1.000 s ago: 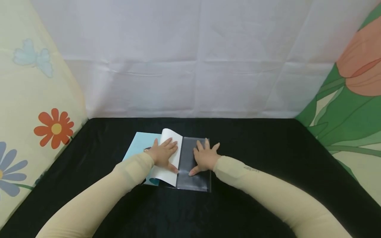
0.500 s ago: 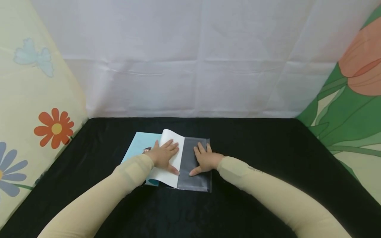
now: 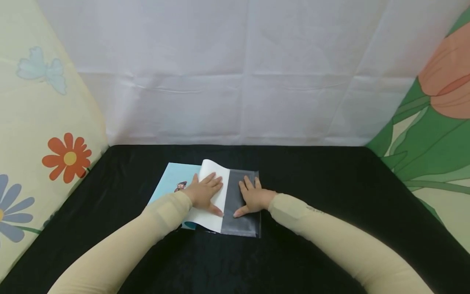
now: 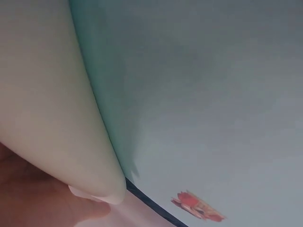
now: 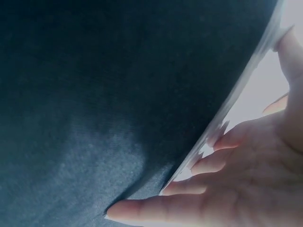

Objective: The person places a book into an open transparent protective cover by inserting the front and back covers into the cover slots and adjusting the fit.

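Note:
A light blue booklet (image 3: 181, 171) lies on the black cloth, a small coloured picture on its face. Its right part bends over into a white sheet (image 3: 213, 166), which overlaps a clear plastic cover (image 3: 236, 226). My left hand (image 3: 205, 194) presses on the white sheet with fingers spread. To its right, my right hand (image 3: 254, 199) rests on the plastic, fingers straight. In the left wrist view my sleeve (image 4: 42, 94) hides most of that hand beside the pale booklet surface (image 4: 203, 94). The right wrist view has the right hand (image 5: 236, 175) at the plastic's edge.
Black cloth (image 3: 330, 183) covers the table around the booklet. A white fabric backdrop (image 3: 238, 81) hangs behind, with a flower-printed panel (image 3: 69, 159) at left and a tulip-printed one (image 3: 440, 134) at right.
My left hand and the white sheet have slid slightly right, covering more of the plastic. The right hand has shifted a little, its outer fingers less spread than before.

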`<action>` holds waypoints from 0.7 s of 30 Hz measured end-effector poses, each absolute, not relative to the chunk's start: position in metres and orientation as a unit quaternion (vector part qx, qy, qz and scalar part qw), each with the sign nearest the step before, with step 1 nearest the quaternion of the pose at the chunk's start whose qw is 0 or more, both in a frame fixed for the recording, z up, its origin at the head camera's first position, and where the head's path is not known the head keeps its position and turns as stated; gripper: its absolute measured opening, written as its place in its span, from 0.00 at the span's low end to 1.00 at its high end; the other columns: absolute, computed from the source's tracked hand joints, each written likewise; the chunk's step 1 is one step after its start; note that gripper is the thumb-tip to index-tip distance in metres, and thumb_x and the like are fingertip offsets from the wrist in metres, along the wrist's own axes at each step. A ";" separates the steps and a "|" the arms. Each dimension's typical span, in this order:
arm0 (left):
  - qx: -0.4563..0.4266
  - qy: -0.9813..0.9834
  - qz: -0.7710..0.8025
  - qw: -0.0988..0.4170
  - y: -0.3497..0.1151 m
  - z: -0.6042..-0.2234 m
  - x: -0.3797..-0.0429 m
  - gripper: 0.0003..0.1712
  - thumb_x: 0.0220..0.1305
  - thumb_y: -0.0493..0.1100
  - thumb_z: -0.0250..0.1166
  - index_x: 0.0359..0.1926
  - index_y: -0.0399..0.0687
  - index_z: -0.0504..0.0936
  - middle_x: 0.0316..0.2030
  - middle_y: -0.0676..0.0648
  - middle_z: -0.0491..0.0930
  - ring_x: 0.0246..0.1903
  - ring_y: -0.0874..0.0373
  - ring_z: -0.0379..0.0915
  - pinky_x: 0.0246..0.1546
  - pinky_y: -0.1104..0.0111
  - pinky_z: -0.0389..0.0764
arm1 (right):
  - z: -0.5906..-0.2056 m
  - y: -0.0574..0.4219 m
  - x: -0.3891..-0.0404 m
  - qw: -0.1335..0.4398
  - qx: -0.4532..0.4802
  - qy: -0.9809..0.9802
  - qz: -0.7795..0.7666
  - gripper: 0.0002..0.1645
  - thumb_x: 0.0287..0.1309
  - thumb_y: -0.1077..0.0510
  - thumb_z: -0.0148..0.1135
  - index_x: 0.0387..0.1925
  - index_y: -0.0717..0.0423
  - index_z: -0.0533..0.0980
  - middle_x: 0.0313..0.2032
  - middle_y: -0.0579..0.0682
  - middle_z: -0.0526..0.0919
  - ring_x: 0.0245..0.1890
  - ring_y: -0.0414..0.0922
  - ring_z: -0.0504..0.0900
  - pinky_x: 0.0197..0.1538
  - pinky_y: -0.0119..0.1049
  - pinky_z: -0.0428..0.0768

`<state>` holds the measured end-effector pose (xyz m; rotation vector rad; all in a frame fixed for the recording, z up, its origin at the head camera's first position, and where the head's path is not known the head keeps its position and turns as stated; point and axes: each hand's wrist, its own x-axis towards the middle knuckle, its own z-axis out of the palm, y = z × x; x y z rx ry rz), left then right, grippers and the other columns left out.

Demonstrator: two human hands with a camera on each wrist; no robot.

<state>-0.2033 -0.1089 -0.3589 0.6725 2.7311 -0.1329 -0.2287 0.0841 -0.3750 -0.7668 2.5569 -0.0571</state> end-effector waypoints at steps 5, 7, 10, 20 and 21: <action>0.237 0.957 -0.053 0.156 -0.106 -0.359 -0.203 0.53 0.50 0.72 0.56 0.68 0.46 0.53 0.70 0.48 0.44 0.68 0.51 0.28 0.60 0.39 0.40 | -0.376 0.085 -0.229 0.233 -0.280 0.931 -0.025 0.62 0.48 0.30 0.57 0.67 0.65 0.42 0.68 0.65 0.36 0.64 0.68 0.33 0.59 0.60 0.59; 0.237 0.958 -0.052 0.154 -0.105 -0.359 -0.203 0.53 0.50 0.72 0.56 0.68 0.46 0.53 0.70 0.48 0.44 0.68 0.51 0.29 0.60 0.39 0.40 | -0.375 0.085 -0.229 0.234 -0.280 0.931 -0.026 0.62 0.48 0.30 0.57 0.67 0.66 0.42 0.68 0.65 0.35 0.64 0.68 0.33 0.59 0.60 0.59; 0.236 0.958 -0.052 0.153 -0.104 -0.358 -0.203 0.54 0.50 0.72 0.56 0.68 0.45 0.53 0.70 0.47 0.44 0.68 0.51 0.29 0.61 0.40 0.40 | -0.375 0.085 -0.230 0.233 -0.280 0.931 -0.025 0.62 0.47 0.30 0.57 0.67 0.65 0.42 0.68 0.65 0.35 0.64 0.68 0.33 0.58 0.61 0.59; 0.239 0.958 -0.050 0.149 -0.104 -0.359 -0.202 0.54 0.50 0.72 0.57 0.68 0.45 0.53 0.70 0.47 0.45 0.68 0.51 0.29 0.62 0.42 0.41 | -0.375 0.086 -0.229 0.239 -0.268 0.933 -0.023 0.63 0.46 0.29 0.57 0.68 0.63 0.42 0.69 0.63 0.35 0.64 0.66 0.33 0.52 0.71 0.57; 0.239 0.958 -0.050 0.149 -0.104 -0.359 -0.202 0.53 0.50 0.72 0.57 0.68 0.45 0.53 0.70 0.47 0.45 0.68 0.51 0.29 0.62 0.42 0.41 | -0.376 0.086 -0.229 0.239 -0.268 0.933 -0.023 0.63 0.46 0.29 0.57 0.68 0.63 0.42 0.69 0.63 0.35 0.64 0.66 0.33 0.52 0.71 0.57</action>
